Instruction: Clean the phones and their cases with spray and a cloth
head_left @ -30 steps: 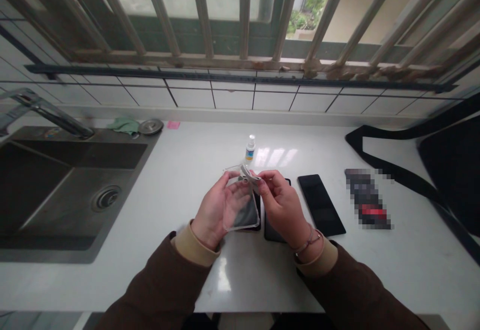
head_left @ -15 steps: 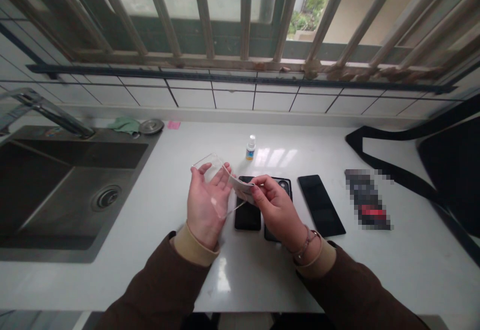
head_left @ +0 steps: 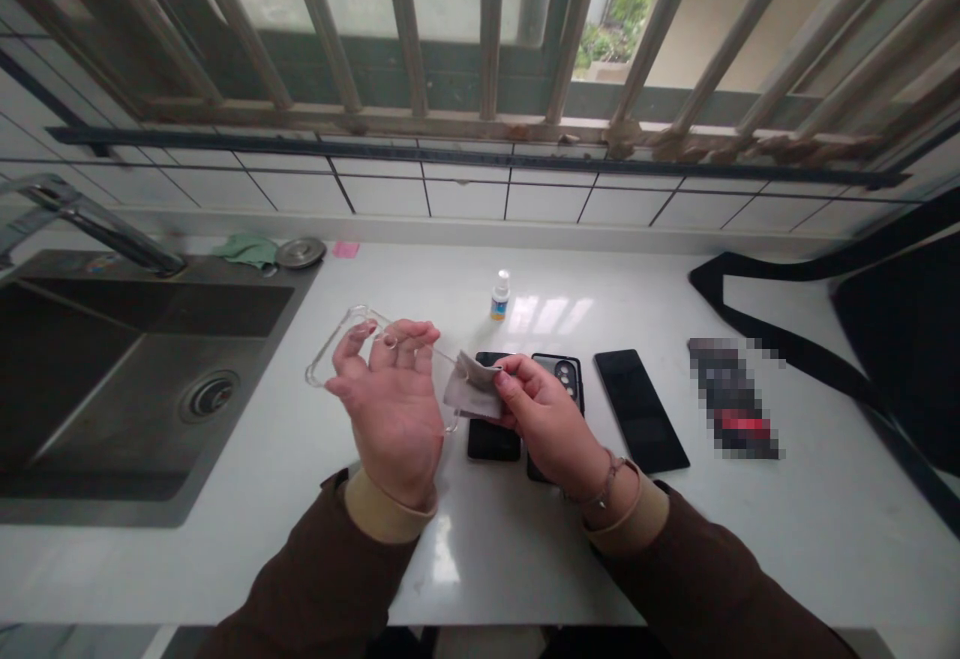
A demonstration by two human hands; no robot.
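A clear phone case (head_left: 328, 341) is held above the counter by my left hand (head_left: 394, 414), palm up. Its thumb and curled fingers are at the case's left part. My right hand (head_left: 553, 424) pinches a small grey cloth (head_left: 474, 397) between thumb and fingers. The cloth hangs at the case's right end; whether they touch I cannot tell. Beneath my hands lie a small black phone (head_left: 493, 442) and a dark phone with camera lenses (head_left: 567, 375), partly covered by my right hand. A larger black phone (head_left: 643, 411) lies further right.
A small white bottle (head_left: 499, 297) stands on the white counter (head_left: 300, 549) behind my hands. To the left is a sink (head_left: 142, 399) with a faucet (head_left: 97, 224). On the right are a blurred-out item (head_left: 735, 399) and a black bag with a strap (head_left: 780, 334).
My left hand has turned and shifted left with the clear phone case, whose far end now reaches further left. The grey cloth in my right hand shows more spread out.
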